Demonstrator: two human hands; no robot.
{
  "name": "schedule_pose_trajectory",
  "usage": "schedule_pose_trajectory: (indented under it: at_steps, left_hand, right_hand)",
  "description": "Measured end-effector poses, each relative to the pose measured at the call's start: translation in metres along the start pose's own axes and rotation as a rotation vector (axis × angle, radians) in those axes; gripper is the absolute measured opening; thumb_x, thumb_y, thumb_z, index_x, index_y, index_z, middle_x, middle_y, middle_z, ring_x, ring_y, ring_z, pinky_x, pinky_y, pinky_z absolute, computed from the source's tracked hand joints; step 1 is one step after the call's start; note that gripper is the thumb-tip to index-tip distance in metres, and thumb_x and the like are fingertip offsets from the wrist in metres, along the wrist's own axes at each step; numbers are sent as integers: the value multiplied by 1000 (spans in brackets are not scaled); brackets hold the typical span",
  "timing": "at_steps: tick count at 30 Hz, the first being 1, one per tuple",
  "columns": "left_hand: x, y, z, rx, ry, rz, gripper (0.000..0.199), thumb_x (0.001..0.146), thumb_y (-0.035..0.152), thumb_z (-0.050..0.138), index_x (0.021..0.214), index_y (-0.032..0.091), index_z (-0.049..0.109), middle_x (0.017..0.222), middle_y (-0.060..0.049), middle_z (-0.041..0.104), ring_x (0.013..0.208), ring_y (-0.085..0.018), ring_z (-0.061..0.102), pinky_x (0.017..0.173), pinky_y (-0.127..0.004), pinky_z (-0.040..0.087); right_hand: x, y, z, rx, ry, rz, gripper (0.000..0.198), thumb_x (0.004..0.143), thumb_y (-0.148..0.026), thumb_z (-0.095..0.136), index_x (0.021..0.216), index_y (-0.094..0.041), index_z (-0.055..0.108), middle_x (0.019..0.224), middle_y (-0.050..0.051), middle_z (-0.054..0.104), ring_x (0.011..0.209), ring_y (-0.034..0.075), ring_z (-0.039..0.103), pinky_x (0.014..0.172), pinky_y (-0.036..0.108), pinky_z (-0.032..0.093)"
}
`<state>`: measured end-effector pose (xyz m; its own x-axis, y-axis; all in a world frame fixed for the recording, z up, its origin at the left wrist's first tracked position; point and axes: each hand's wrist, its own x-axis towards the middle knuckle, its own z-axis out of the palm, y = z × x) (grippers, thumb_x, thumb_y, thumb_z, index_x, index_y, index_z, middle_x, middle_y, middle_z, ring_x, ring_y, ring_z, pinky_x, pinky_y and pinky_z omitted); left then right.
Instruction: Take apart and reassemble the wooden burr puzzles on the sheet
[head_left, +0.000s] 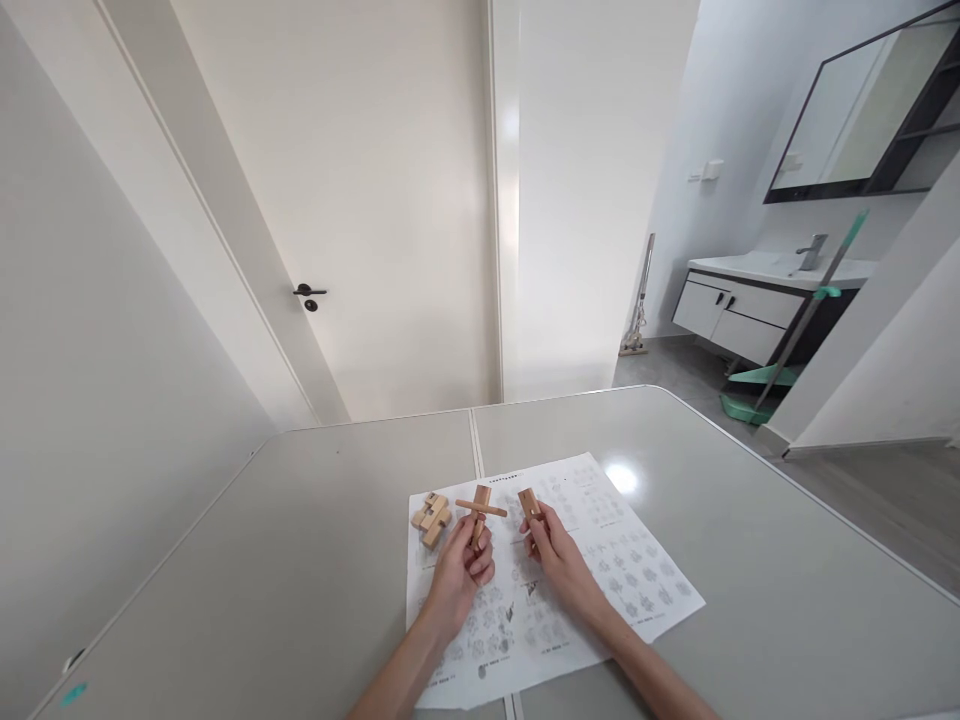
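Note:
My left hand point(469, 555) is closed around joined wooden puzzle pieces point(482, 505), one crossing another with a thin bar sticking out to both sides. A single wooden puzzle piece point(529, 502) stands up from my right hand point(551, 545), gripped between thumb and fingers. The two held parts are apart, with a small gap between them. Left of my left hand, several paler wooden blocks point(431, 520) lie in a cluster on a printed sheet point(637, 580). Rows of small grey diagrams cover the sheet, and both hands are above it.
The sheet lies on a grey folding table point(315, 580) with a seam down its middle. Beyond the table is a white door point(375, 200) with a black handle. At the right are a washbasin cabinet point(739, 305), a green dustpan point(746, 408) and a mop point(641, 300).

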<state>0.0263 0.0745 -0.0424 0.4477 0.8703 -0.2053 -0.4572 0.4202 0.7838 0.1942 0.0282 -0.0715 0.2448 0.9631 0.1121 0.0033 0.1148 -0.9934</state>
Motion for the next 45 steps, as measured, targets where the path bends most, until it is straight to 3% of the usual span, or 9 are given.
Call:
schedule_pose_trajectory:
  at_steps: [5, 9, 14, 24, 29, 45]
  left_hand:
    - [1, -2, -3, 3, -41, -30, 33, 88, 46, 73, 92, 19, 53, 74, 7, 47, 47, -3, 30, 45, -18, 30]
    - [0, -1, -5, 26, -57, -82, 34, 88, 49, 71, 98, 21, 54, 73, 8, 45, 43, -3, 25, 39, -16, 21]
    - [0, -1, -5, 27, -95, -110, 33, 89, 49, 70, 93, 21, 53, 69, 9, 38, 43, -3, 19, 37, -15, 19]
    - [-1, 0, -3, 63, -118, -173, 34, 87, 49, 70, 88, 19, 54, 65, 10, 33, 43, -4, 12, 34, -17, 18]
    - [0, -2, -6, 53, -147, -199, 38, 88, 48, 70, 77, 20, 47, 64, 10, 30, 45, -5, 11, 35, -16, 18]
    - [0, -3, -10, 38, -196, -241, 36, 91, 45, 67, 79, 19, 45, 66, 9, 29, 47, -6, 10, 36, -16, 18]
  right_hand:
    - [5, -4, -3, 241, -101, 103, 62, 89, -69, 57, 129, -22, 55, 78, 0, 60, 56, 16, 53, 52, 30, 44]
    - [3, -13, -4, 287, -182, 133, 57, 90, -69, 56, 122, -21, 57, 69, -3, 54, 47, 12, 44, 45, 26, 34]
    - [-1, -17, -5, 323, -162, 152, 45, 93, -67, 55, 108, -25, 52, 65, -9, 41, 45, 7, 25, 45, 23, 21]
    - [-3, -30, -5, 259, -246, 71, 56, 93, -69, 52, 127, -25, 57, 74, -4, 51, 46, 9, 31, 47, 26, 29]
    - [-5, -35, -5, 224, -298, 71, 60, 91, -72, 53, 127, -24, 60, 69, -4, 50, 48, 10, 32, 49, 27, 29]
    - [-4, -26, -1, 220, -302, 33, 51, 94, -65, 54, 126, -26, 59, 75, -2, 54, 48, 10, 37, 48, 26, 30]
